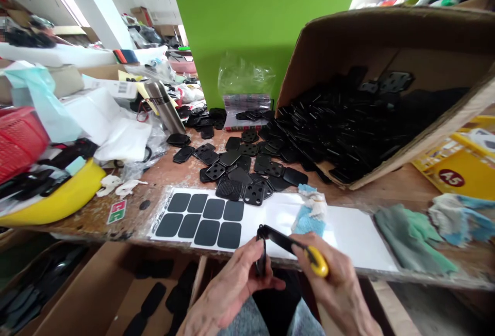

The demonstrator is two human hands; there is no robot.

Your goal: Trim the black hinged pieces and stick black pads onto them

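My left hand pinches a small black plastic plate edge-on, just below the table's front edge. My right hand grips a tool with a yellow handle; its dark blade reaches up-left to the plate's top. Right behind the hands lies a white sheet carrying several black rounded pads. A blue-white cloth rests on that sheet.
Loose black plates cover the mid table, spilling from a tipped cardboard box at right. A steel flask, red basket, yellow tray, green rag and yellow crate surround them. Below left stands a box with black pieces.
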